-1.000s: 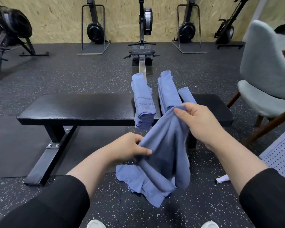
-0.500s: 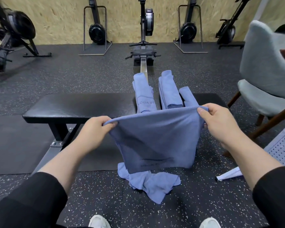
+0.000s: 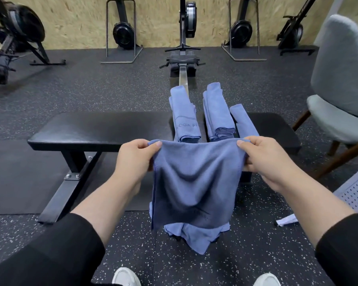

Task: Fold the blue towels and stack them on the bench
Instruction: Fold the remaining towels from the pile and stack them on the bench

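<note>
Over the speckled gym floor (image 3: 246,254), our left hand (image 3: 135,159) and right hand (image 3: 264,159) had drawn closer, each pinching a corner of the hanging blue microfibre towel (image 3: 196,182) at frame centre (narrower now, so seemingly halved), before the black padded bench (image 3: 91,131).

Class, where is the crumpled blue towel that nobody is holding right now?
The crumpled towel lies on the speckled floor, low centre, below the held towel and in front of the bench.

A chipboard wall (image 3: 77,23) is lined with rowing machines (image 3: 124,32). The floor (image 3: 91,87) is covered in dark speckled rubber, with a black mat (image 3: 12,178) laid on it. A grey upholstered chair (image 3: 343,79) is set at the right.
</note>
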